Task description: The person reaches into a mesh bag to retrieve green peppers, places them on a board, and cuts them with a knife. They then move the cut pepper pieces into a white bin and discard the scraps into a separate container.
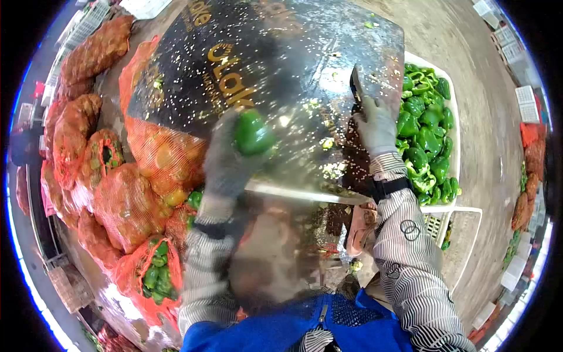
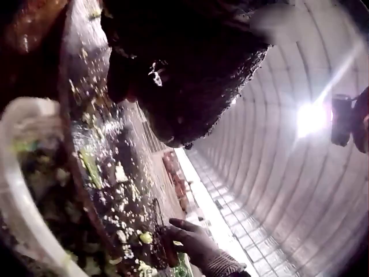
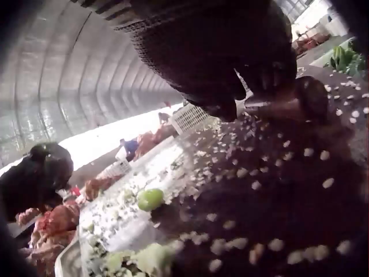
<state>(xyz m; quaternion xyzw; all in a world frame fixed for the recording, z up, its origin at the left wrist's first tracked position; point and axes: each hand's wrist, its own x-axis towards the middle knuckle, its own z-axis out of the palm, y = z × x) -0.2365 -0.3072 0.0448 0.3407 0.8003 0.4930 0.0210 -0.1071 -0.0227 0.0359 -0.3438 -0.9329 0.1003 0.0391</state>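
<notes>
My gloved left hand [image 1: 223, 155] holds a green bell pepper [image 1: 253, 134] above the near left part of the table [image 1: 281, 70]; motion blurs both. In the left wrist view that hand is a dark shape and hides most of the pepper. On the right side of the table, my gloved right hand [image 1: 377, 129] grips a knife [image 1: 355, 81] with its blade towards the far side. The right wrist view shows the knife's brown handle [image 3: 288, 104] under dark fingers, close over the seed-strewn top. White seeds and pale green scraps [image 1: 333, 170] lie scattered there.
A white crate [image 1: 454, 117] of green peppers stands against the table's right side. Red mesh sacks [image 1: 132, 199] crowd the floor on the left, one [image 1: 126, 264] with green peppers showing. Below the table's near edge is a white-rimmed container [image 2: 17, 184] with scraps.
</notes>
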